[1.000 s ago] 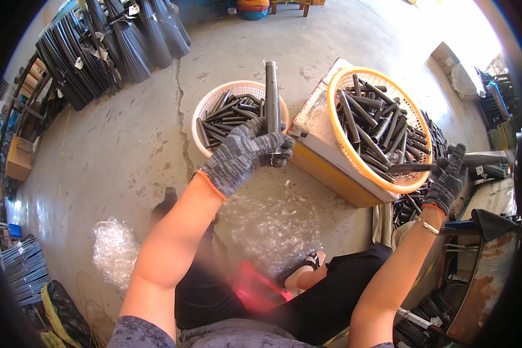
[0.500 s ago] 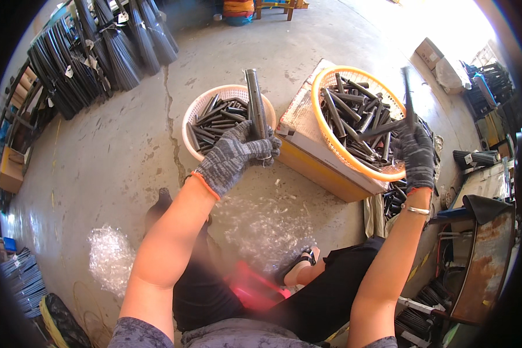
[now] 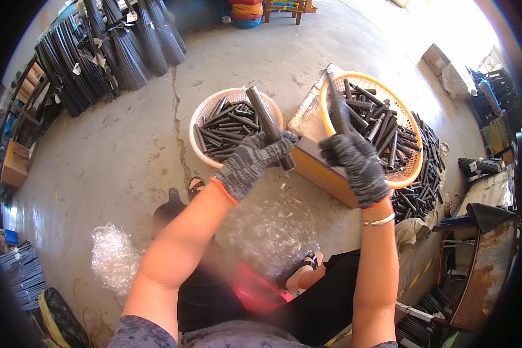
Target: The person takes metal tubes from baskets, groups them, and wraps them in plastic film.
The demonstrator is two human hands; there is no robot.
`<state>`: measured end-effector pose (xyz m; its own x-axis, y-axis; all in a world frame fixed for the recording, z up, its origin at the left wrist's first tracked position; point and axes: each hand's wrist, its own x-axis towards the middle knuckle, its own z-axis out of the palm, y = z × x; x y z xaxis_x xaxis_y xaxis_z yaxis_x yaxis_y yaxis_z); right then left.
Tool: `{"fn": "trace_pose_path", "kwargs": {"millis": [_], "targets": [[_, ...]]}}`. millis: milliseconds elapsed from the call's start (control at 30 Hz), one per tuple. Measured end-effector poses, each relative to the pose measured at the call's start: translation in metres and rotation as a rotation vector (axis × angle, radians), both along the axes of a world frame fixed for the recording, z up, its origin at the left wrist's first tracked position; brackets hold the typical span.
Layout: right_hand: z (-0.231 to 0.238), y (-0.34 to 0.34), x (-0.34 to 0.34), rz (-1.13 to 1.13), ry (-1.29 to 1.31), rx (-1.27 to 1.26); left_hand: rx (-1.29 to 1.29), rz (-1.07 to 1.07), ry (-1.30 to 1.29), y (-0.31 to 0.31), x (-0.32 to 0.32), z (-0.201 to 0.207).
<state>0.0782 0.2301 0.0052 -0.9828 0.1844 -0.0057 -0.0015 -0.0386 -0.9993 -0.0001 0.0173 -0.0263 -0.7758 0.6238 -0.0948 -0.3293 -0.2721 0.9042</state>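
My left hand [image 3: 252, 162], in a grey knitted glove, is closed around a thick black tube [image 3: 262, 111] that leans up and to the left. Behind it on the floor stands a pale pink basket [image 3: 195, 139] holding many short black tubes. My gloved right hand [image 3: 358, 168] grips another black tube [image 3: 337, 108], blurred by motion and tilted upright. This hand is in front of the near left rim of an orange basket [image 3: 414, 165], heaped with black tubes. The orange basket rests on a cardboard box [image 3: 323, 174].
A large pile of black tubes [image 3: 432, 156] lies right of the orange basket. Bundles of long black rods [image 3: 124, 55] stand at the back left. Clear plastic film [image 3: 115, 255] lies on the floor left of my arm. A rusty metal panel [image 3: 486, 267] stands at the right.
My right hand has moved left from the orange basket's right side, carrying a tube toward my left hand. The tube in my left hand now leans further left. The view has shifted slightly.
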Motion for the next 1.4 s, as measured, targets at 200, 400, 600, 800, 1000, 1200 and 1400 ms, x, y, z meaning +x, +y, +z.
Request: {"fn": "trace_pose_path", "kwargs": {"millis": [200, 400, 600, 800, 1000, 1200, 1400], "targets": [[-0.028, -0.055, -0.018, 0.149, -0.119, -0.327, 0.079, -0.059, -0.057, 0.009, -0.002, -0.002], [-0.031, -0.060, -0.027, 0.401, -0.065, -0.197, 0.205, 0.028, -0.059, -0.001, -0.011, 0.004], [-0.009, -0.051, -0.016, 0.522, -0.080, 0.344, 0.010, -0.093, 0.098, -0.018, -0.010, 0.025], [-0.009, -0.039, -0.013, 0.582, 0.042, 0.070, -0.288, -0.500, 0.304, -0.011, 0.006, 0.025], [-0.010, -0.034, -0.010, 0.516, -0.088, -0.157, -0.533, -0.699, 0.202, -0.004, 0.003, 0.016], [-0.015, -0.036, -0.012, 0.212, 0.054, -0.292, -0.420, -0.569, 0.298, -0.001, 0.000, -0.017], [-0.006, -0.039, -0.009, 0.030, 0.224, 0.106, -0.460, -0.588, 0.231, 0.001, 0.003, 0.004]]}}
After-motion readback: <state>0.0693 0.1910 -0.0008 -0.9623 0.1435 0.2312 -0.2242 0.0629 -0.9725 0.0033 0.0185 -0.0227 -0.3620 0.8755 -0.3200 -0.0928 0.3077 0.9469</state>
